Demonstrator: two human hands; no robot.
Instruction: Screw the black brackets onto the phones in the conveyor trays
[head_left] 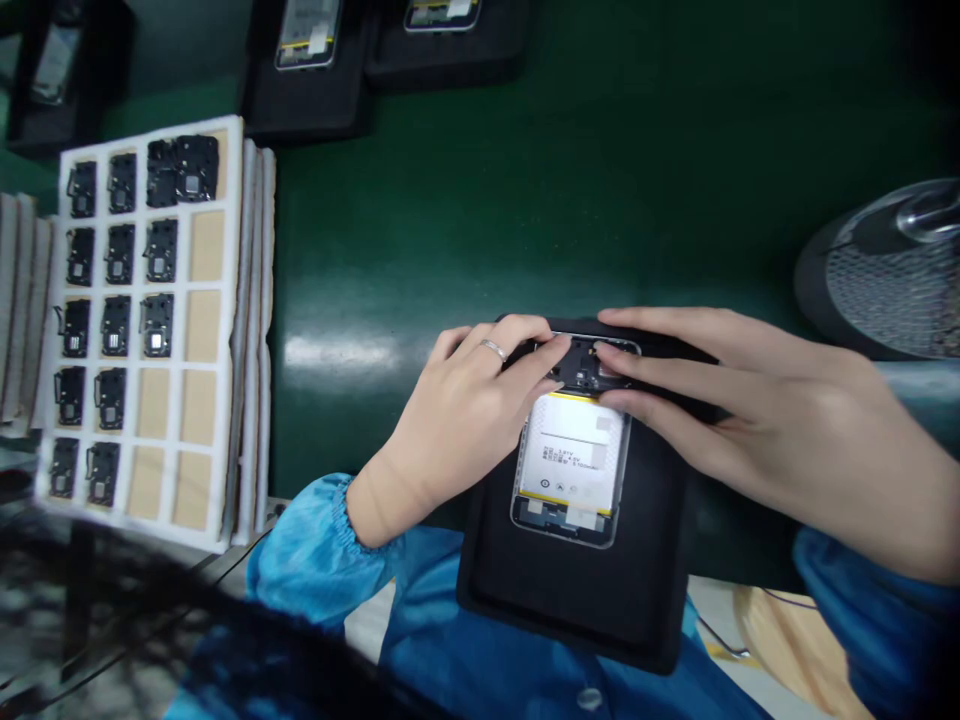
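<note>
An opened phone (571, 455) with a white battery lies in a black foam holder (577, 590) at the near edge of a green belt. Both hands press on a small black part (583, 365) at the phone's top end. My left hand (457, 420), with a ring on one finger, has its fingertips on the part's left side. My right hand (757, 420) reaches in from the right, fingers stretched flat over the part's right side and the phone's top edge. Neither hand grips anything.
A white foam tray (232, 330) with several small black parts in its cells stands at the left, on a stack of trays. Two more black holders with phones (307, 60) (442, 40) sit farther along the green belt (525, 200). A round grey device (892, 270) is at the right.
</note>
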